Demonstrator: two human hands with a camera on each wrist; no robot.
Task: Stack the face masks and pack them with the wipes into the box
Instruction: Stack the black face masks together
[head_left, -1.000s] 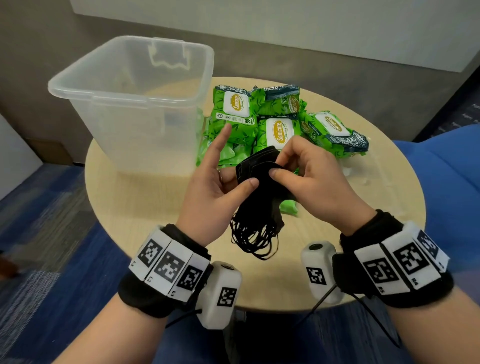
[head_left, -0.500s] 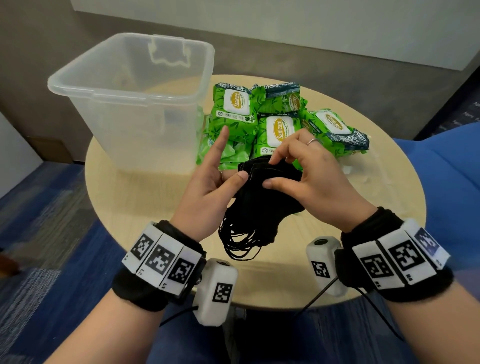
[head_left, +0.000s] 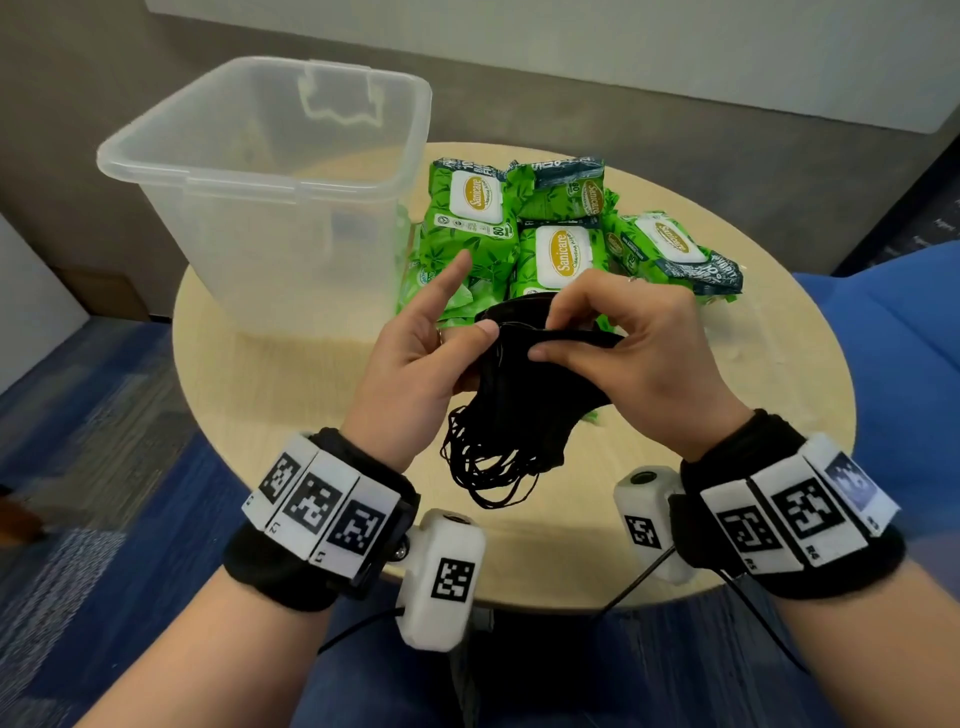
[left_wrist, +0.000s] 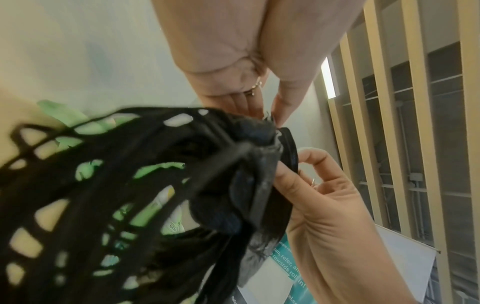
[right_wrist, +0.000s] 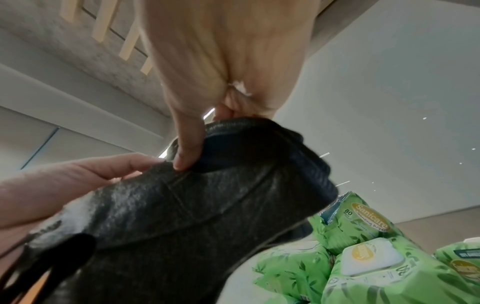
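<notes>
A bunch of black face masks (head_left: 524, 400) hangs above the round table, held between both hands, ear loops (head_left: 488, 473) dangling toward me. My left hand (head_left: 441, 348) holds its left side, thumb on the top edge, index finger pointing straight up. My right hand (head_left: 587, 332) pinches the top edge of the masks (right_wrist: 197, 207) between thumb and curled fingers. In the left wrist view the mask bundle (left_wrist: 233, 174) and blurred loops fill the frame. Green wipes packs (head_left: 561, 249) lie behind the hands. The clear plastic box (head_left: 260, 171) stands empty at back left.
The round wooden table (head_left: 311, 405) has bare surface in front of the box and near its front edge. A blue seat (head_left: 904, 364) lies to the right. Blue-grey carpet lies to the left of the table.
Both hands stayed on the mask bundle. The right hand's fingers shifted along the top edge and curled over it; the left thumb slid up to the edge.
</notes>
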